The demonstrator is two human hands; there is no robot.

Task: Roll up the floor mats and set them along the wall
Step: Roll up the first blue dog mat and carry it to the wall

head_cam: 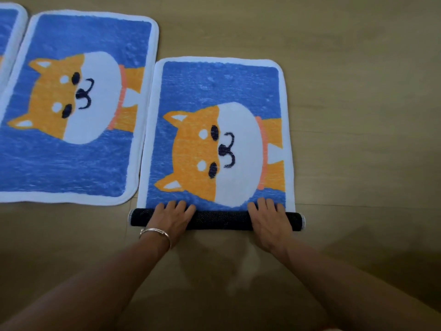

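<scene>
A blue floor mat point(214, 87) with a white border and an orange dog face lies in front of me. Its near edge is rolled into a tight tube point(219, 219) showing the black backing. My left hand point(170, 218), a bracelet on its wrist, presses on the left part of the roll, fingers curled over its top. My right hand point(270, 220) presses on the right part the same way. A second mat point(78, 103) of the same design lies flat to the left. The corner of a third mat point(9, 27) shows at the far left edge.
All mats lie on a wooden floor point(358, 115), which spreads bare to the right and in front of the roll. No wall is in view.
</scene>
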